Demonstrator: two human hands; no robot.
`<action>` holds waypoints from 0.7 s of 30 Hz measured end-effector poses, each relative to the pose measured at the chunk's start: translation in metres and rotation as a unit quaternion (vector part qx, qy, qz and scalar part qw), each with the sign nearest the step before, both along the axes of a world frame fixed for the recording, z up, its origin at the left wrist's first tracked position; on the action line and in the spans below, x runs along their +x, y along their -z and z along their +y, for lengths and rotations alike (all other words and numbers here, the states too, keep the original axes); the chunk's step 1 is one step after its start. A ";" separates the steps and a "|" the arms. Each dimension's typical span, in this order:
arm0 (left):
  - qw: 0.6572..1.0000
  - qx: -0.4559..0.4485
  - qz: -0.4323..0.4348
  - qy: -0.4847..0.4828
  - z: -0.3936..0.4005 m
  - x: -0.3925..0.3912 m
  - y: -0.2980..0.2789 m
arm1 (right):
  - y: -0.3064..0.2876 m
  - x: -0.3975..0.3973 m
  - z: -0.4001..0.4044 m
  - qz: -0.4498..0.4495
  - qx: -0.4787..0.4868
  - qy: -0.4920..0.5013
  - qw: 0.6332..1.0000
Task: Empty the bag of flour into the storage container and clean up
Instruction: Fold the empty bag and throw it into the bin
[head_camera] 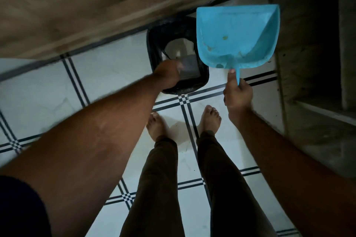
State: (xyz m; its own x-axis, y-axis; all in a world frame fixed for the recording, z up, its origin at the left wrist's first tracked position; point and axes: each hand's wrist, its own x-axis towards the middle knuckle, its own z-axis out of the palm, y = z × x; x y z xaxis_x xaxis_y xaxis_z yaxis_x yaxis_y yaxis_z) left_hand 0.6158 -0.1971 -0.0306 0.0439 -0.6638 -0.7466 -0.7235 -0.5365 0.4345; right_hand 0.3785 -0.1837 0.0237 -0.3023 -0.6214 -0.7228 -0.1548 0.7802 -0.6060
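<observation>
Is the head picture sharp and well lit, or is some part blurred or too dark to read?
Head view: dim overall; the left hand over the black-lined bin is motion-blurred, its grip unreadable; the blue dustpan in the right hand is fairly sharp; the right-side shelving is nearly black.

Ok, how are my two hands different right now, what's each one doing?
The right hand grips the blue dustpan by its handle, thumb straight along it; the left hand reaches down into the black bin. The right hand is sharp and held beside the bin; the left is blurred, so its hold cannot be told. Both are bare and stretched forward over the tiled floor.
</observation>
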 end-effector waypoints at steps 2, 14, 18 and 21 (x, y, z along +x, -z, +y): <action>0.999 -0.011 0.015 -0.034 0.001 0.008 -0.036 | -0.034 0.006 0.002 -0.010 0.009 0.018 1.000; 0.984 -0.172 0.041 -0.033 -0.028 0.006 -0.334 | -0.342 0.015 -0.009 -0.133 -0.069 -0.057 0.987; 0.972 -0.224 0.068 0.007 -0.040 -0.020 -0.430 | -0.442 -0.012 -0.006 -0.149 -0.153 -0.014 0.977; 0.953 -0.281 0.099 0.052 -0.053 -0.048 -0.497 | -0.496 -0.046 -0.002 -0.132 -0.217 0.034 0.967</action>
State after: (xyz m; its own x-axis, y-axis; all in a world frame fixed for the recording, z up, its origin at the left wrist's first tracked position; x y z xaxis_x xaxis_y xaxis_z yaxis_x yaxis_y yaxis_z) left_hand 0.5677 -0.2501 0.4667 -0.1486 -0.9544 -0.2588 -0.6342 -0.1089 0.7655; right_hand 0.3328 -0.1856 0.5192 -0.1942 -0.8686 -0.4560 0.0921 0.4466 -0.8900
